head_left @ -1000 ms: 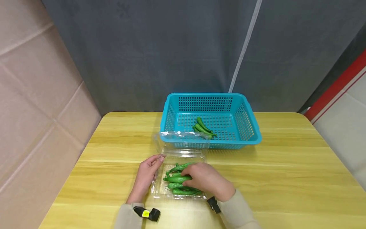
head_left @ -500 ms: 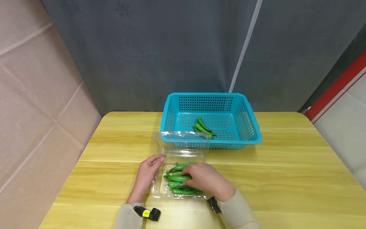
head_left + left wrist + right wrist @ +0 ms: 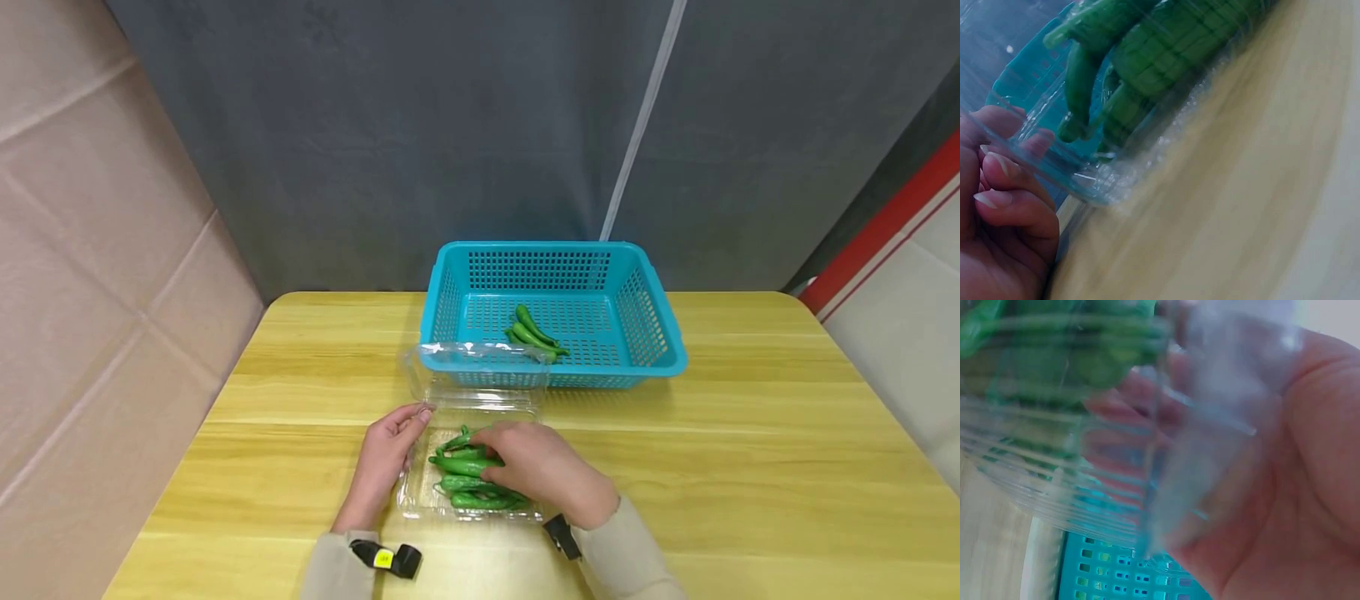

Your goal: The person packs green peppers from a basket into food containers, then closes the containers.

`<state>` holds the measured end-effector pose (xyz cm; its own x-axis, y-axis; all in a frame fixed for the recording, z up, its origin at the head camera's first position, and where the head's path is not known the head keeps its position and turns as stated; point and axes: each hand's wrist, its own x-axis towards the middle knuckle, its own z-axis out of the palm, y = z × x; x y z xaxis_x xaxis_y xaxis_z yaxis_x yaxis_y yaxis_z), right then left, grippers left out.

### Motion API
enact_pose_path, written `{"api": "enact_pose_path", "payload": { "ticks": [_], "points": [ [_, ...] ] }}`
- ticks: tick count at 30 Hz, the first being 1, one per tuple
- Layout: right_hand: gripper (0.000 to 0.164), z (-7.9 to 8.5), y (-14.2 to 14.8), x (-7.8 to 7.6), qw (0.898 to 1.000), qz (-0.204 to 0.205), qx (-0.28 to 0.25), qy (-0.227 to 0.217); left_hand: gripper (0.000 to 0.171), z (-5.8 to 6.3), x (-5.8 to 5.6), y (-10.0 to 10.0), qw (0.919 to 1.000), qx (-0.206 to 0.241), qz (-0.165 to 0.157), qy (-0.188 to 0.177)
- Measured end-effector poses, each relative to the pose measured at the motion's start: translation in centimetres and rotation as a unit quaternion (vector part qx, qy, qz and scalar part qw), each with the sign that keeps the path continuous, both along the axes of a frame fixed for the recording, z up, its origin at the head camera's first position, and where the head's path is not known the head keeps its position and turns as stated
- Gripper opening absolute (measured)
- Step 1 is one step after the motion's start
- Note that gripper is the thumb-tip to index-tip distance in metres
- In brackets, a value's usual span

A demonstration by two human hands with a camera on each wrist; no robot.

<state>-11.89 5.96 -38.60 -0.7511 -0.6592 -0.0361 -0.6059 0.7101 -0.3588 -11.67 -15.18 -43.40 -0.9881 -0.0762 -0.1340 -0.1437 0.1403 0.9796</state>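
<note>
A clear plastic clamshell box lies on the table with its lid raised, leaning at the basket's front rim. Several long green peppers fill its base; in the left wrist view they show through the wall. My left hand pinches the box's left rim between thumb and fingers. Over the right side of the base, my right hand reaches in, thumb and fingers bent about a green pepper in the middle of the pile. Its fingertips are partly hidden in the head view and blurred behind plastic in the right wrist view.
A blue plastic basket with slotted walls stands behind the box. On its floor lie a few green peppers. The wooden table ends at a grey curtain; a pale wall panel rises on the left.
My right hand's fingers have spread slightly and shifted a little left over the peppers. The pepper under them has turned slightly. My left hand stays on the rim.
</note>
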Motion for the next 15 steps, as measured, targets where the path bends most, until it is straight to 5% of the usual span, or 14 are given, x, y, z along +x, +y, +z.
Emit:
{"api": "enact_pose_path", "payload": {
  "ticks": [15],
  "points": [
    [0.038, 1.2, 0.4, 0.2, 0.997, 0.006, -0.059, 0.055, 0.028, 0.1, 0.0, 0.0, 1.0, 0.008, -0.002, 0.003]
  ]
}}
